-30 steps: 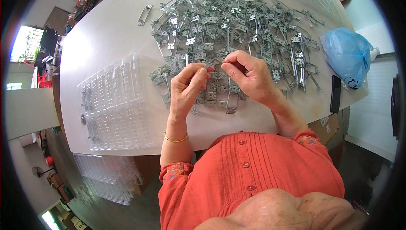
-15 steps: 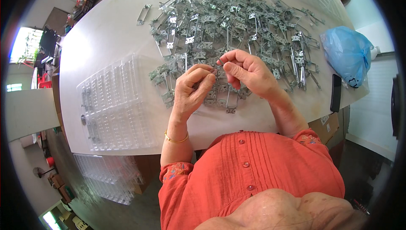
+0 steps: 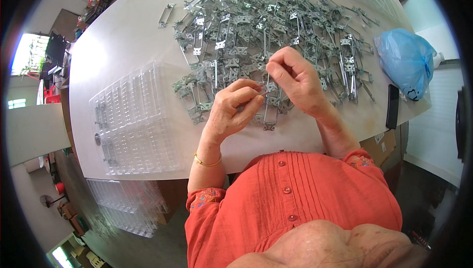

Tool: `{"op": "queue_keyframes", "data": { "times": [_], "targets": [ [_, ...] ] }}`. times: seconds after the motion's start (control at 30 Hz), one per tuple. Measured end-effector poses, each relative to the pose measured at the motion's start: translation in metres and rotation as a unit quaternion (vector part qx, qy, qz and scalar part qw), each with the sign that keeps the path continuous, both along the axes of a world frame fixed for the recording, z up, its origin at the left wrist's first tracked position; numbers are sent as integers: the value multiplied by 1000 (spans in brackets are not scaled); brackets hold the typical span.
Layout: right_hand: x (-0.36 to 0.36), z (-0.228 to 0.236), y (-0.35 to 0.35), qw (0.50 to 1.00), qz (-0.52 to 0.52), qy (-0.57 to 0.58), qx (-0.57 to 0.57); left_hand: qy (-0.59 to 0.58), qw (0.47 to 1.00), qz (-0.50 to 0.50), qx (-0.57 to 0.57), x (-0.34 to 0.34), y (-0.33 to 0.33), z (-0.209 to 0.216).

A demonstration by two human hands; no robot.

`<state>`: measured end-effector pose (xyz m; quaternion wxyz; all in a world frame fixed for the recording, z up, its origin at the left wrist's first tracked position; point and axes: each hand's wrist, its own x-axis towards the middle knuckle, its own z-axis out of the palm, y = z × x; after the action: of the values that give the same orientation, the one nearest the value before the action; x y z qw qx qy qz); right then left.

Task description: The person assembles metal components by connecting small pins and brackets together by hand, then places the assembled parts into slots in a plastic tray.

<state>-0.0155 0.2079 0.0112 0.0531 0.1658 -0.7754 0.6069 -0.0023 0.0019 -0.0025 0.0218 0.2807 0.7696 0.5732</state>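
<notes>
Both of my hands are over the near side of a large heap of metal brackets (image 3: 241,51), each made of thin rods joined to small perforated plates. My left hand (image 3: 231,107) is closed, thumb and fingers pinching a small thin metal piece (image 3: 265,93) whose tip shows past them. Slightly higher and to the right, my right hand (image 3: 298,80) is closed in a pinch too, with a thin metal rod (image 3: 268,76) at its fingertips. The metal behind makes it hard to tell whether the two pieces are joined.
Clear plastic trays (image 3: 133,125) lie on the white table (image 3: 123,31) at left, with a few brackets in one. A single bracket (image 3: 166,15) lies apart at the back left. A blue plastic bag (image 3: 405,63) and a black phone (image 3: 392,107) are at the right.
My hands have moved apart a little: the right has risen and shifted right, while the left has come slightly down and right. Both stay in a pinch.
</notes>
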Motion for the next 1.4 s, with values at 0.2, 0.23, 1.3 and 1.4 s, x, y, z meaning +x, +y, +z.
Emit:
{"op": "queue_keyframes", "data": {
  "times": [0.2, 0.23, 1.3, 1.4],
  "targets": [
    [4, 21, 8, 969, -16, -162, -188, -184, 960, 71, 198, 2, -4, -4],
    [4, 17, 7, 976, -7, -158, -153, -226, 948, 91, 206, 1, -6, -1],
    [-1, 8, 6, 905, 119, -347, -217, -163, 965, 26, 203, -3, -14, -9],
    [-3, 3, 9, 872, 152, -386, -260, -144, 969, 3, 202, -3, -16, -9]
  ]
}}
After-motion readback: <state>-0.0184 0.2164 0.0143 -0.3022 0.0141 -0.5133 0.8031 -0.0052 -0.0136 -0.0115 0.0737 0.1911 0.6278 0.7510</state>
